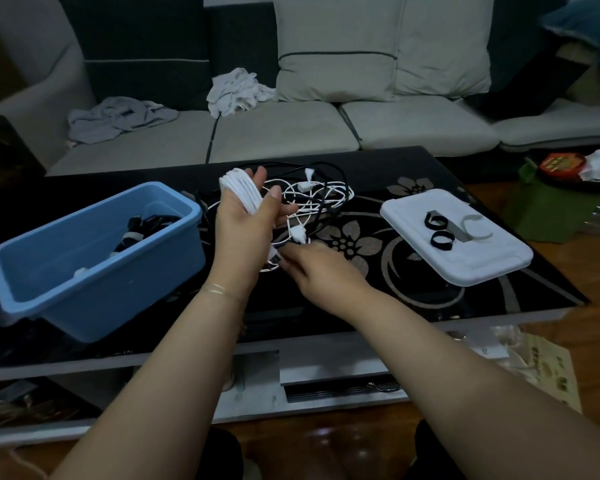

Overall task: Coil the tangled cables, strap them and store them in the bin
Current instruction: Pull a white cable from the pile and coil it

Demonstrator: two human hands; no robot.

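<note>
My left hand [248,220] holds a coiled white cable [241,187] upright above the table, its loops wound round the fingers. My right hand [321,268] is just below it and pinches the cable's loose end near a white plug [298,234]. Behind both hands lies a tangle of white and black cables [321,195] on the black glass table [413,296]. A blue bin [94,271] stands at the left with strapped black cables inside. Two black straps [439,232] and a pale strap [478,230] lie on a white lid [482,268] to the right.
A grey sofa [281,133] with cushions and crumpled clothes runs behind the table. A green box [548,209] with a red-topped item sits on the floor at the right. Papers [537,365] lie on the floor near the table's front right corner.
</note>
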